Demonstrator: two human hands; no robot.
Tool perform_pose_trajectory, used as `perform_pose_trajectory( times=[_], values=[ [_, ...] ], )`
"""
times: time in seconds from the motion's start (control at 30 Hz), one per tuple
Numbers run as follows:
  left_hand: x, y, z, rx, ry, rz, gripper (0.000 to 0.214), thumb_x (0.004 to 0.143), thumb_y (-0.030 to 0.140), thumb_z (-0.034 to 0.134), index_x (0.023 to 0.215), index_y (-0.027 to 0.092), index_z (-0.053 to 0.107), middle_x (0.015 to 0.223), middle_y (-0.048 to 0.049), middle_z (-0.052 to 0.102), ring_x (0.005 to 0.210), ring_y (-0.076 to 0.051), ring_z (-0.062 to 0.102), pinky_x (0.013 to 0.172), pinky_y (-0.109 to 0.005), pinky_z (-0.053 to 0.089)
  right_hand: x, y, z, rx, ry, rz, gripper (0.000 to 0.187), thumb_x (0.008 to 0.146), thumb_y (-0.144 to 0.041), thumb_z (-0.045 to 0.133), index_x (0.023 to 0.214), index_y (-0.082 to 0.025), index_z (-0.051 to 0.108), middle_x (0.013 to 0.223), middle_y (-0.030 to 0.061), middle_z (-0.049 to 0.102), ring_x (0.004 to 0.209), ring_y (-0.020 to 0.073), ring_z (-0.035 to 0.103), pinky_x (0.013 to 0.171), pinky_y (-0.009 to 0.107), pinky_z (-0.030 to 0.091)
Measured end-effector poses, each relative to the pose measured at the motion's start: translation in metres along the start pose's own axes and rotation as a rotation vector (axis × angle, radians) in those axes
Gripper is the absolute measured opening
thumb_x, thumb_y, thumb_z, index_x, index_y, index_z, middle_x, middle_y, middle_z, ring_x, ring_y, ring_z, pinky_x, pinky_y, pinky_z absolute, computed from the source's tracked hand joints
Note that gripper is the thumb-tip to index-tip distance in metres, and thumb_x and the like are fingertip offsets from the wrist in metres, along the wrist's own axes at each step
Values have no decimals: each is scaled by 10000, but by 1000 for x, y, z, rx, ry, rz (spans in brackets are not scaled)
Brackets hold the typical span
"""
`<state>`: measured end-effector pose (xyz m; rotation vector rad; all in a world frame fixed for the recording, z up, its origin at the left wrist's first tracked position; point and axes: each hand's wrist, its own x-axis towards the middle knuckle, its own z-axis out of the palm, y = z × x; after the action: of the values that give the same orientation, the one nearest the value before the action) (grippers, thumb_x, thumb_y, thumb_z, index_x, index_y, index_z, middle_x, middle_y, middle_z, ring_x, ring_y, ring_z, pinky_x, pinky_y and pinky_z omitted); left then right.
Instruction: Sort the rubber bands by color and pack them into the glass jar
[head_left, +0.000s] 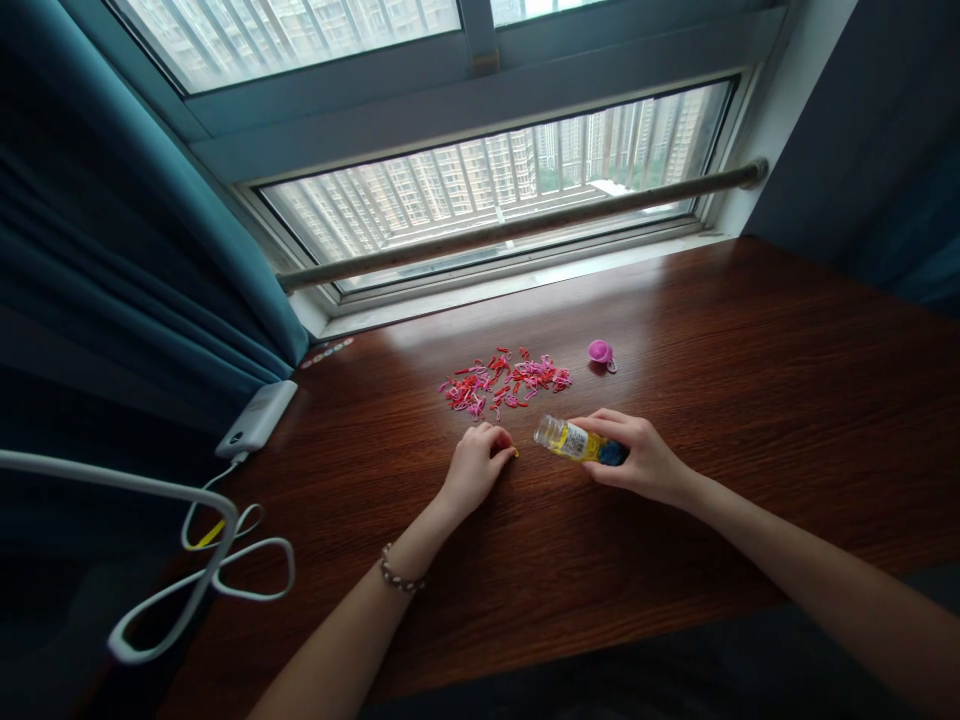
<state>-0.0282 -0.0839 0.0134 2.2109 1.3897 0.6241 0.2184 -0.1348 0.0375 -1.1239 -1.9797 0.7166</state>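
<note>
My right hand (637, 455) is wrapped round a small clear bottle (564, 437), which lies tilted with its uncapped mouth toward the left. A white label is on its side, with yellow and dark blue contents inside. My left hand (476, 463) is closed in a pinch just left of the bottle's mouth. A tiny yellow rubber band (516, 453) shows at its fingertips. Beyond both hands lies a loose pile of small red and pink rubber bands (536, 375). A pink cap (601, 352) with a loop rests to the right of the pile.
The brown wooden table (787, 400) reaches to a window with a metal rail (525, 230). At the left are a white power bank (257, 418) with its cable, a thick white curved tube (112, 470) and a blue curtain (187, 230).
</note>
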Motion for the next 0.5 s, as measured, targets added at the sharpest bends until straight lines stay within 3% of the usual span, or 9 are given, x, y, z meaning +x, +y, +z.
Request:
perform_pose_trajectory(
  times=[0.23,0.5],
  values=[
    [-7,25,0,-462,209,-17,125,751,281,597,773,161,624,739,-17,615,640,-121,531,601,-234,434,-2,1,2,-67,-68,11,429,677,-198,611,1105,-217,583,945,31,595,821,157,572,752,258,441],
    [-19,38,5,-507,186,40,101,708,228,653,786,168,632,739,-19,636,668,-124,549,649,-239,460,-4,-2,7,-74,-109,-40,457,669,-189,608,1124,-215,570,936,36,594,821,158,564,728,257,444]
  ],
)
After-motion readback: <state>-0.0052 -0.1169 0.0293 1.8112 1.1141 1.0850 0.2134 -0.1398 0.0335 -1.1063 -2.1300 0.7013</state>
